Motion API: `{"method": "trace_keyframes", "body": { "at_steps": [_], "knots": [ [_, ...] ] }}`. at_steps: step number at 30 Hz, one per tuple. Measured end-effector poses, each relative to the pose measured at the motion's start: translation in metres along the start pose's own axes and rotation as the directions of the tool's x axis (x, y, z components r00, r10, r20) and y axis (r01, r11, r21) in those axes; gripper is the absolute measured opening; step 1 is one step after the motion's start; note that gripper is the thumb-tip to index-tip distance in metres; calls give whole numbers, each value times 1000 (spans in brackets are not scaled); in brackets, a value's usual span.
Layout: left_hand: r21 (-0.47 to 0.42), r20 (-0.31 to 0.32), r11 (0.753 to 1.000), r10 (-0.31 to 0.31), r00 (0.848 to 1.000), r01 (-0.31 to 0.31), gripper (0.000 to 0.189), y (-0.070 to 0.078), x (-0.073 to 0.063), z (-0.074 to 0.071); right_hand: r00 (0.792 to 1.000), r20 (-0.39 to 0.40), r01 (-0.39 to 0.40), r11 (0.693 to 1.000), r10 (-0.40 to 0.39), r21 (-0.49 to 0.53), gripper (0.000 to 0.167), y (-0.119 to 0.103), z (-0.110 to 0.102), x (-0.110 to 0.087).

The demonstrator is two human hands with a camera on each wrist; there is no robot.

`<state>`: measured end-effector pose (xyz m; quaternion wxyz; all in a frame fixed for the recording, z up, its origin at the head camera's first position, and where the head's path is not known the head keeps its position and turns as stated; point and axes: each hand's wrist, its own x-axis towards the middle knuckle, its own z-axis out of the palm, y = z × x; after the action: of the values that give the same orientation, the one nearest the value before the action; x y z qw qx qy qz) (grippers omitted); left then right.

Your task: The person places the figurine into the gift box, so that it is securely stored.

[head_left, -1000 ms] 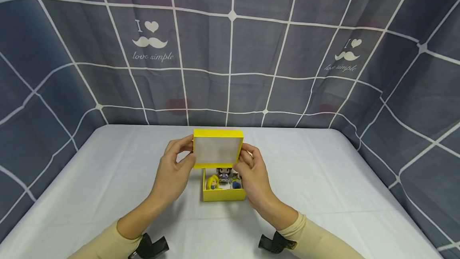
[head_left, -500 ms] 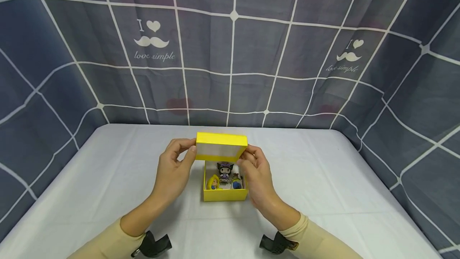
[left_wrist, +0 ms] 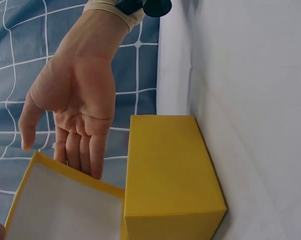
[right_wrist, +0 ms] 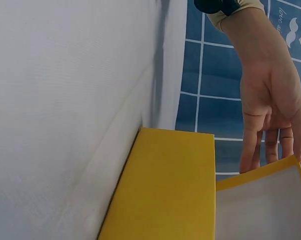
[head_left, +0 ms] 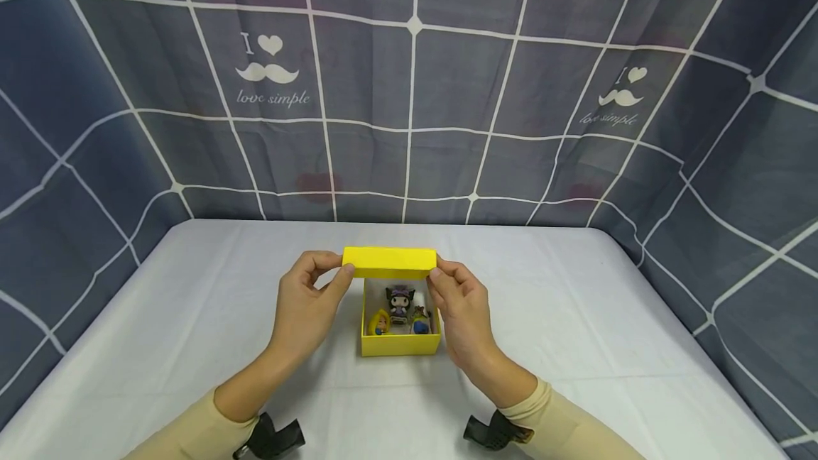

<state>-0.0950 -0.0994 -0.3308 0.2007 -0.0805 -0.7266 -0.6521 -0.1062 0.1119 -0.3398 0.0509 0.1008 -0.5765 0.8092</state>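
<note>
Near the table's middle stands a yellow box, its top uncovered at the front. Inside are a dark figurine in purple, a yellow-haired figurine and a smaller blue one. Over the box's rear part is a tilted yellow lid, its white inside facing down; it hides the box's far edge. My left hand pinches the lid's left end, and my right hand its right end, thumbs at the front. Each wrist view shows the opposite hand: the right hand, the left hand.
A white cloth covers the table. Grey-blue curtain with a white grid hangs behind and at both sides. Black wrist cameras hang below the left sleeve and right sleeve.
The lid has tipped down from nearly upright, its lower edge swinging away so its white inside no longer shows in the head view. Both hands stay on its ends; more of the figurines shows.
</note>
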Motion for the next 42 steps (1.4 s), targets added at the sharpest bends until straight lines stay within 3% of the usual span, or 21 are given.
{"method": "trace_keyframes", "body": {
  "at_steps": [10, 19, 24, 32, 42],
  "knots": [
    [-114, 35, 993, 27, 999, -23, 17, -7, -8, 0, 998, -48, 42, 999, -42, -8, 34, 4, -7, -3],
    [-127, 88, 989, 90, 992, -79, 19, -17, -18, -2, 1000, -21, 12, 999, -13, -41, 34, 9, -21, -9],
    [-137, 137, 990, 60, 989, -41, 18, -23, -23, -2, 1000, 10, 2, 999, -1, -54, 38, 12, -30, -12],
    [-30, 192, 999, -8, 981, 14, 20, -27, -28, -6, 998, 36, -45, 992, 49, -117, 42, 18, -40, -17],
    [61, 198, 993, -107, 974, 97, 23, -32, -34, -5, 991, 36, -120, 976, 128, -180, 45, 15, -46, -17]
  ]
}}
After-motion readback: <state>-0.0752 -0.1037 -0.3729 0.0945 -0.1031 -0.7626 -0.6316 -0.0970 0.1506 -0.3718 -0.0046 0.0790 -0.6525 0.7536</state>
